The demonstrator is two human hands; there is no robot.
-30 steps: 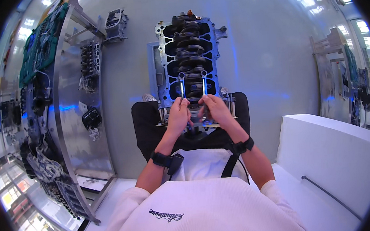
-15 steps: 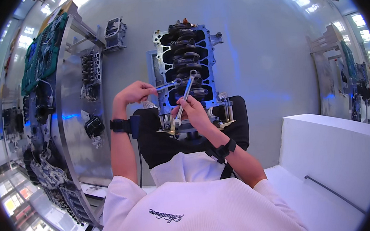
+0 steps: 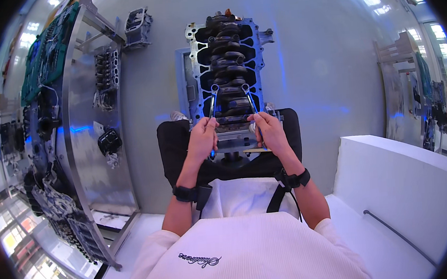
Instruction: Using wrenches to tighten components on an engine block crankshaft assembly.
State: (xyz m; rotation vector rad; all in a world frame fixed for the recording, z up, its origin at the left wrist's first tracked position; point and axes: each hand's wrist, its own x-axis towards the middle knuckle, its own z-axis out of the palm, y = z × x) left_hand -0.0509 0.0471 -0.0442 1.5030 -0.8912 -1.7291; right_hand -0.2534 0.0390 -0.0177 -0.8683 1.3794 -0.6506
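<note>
An engine block (image 3: 259, 58) with its crankshaft (image 3: 228, 63) exposed stands before my knees. My left hand (image 3: 201, 140) is closed round a combination wrench (image 3: 213, 104), ring end pointing away from me over the near left part of the block. In my right hand (image 3: 271, 131), also closed, is a second combination wrench (image 3: 252, 100), its ring end likewise forward, over the near right part. The two wrenches slant slightly outward toward me, on either side of the near crank throws. Whether the ring ends touch the block, I cannot tell. My fingers hide the lower shafts.
At left runs a metal workbench (image 3: 72, 151) bearing engine parts and a green tool case (image 3: 51, 48). On its lower shelf lies a cylinder head (image 3: 107, 75). A metal casting (image 3: 138, 28) sits on the floor beyond. A white box-shaped block (image 3: 399, 165) stands to my right.
My left hand has moved right and toward me, turning its wrench from crosswise to pointing forward. My right hand has moved right, and its wrench now tilts the other way.
</note>
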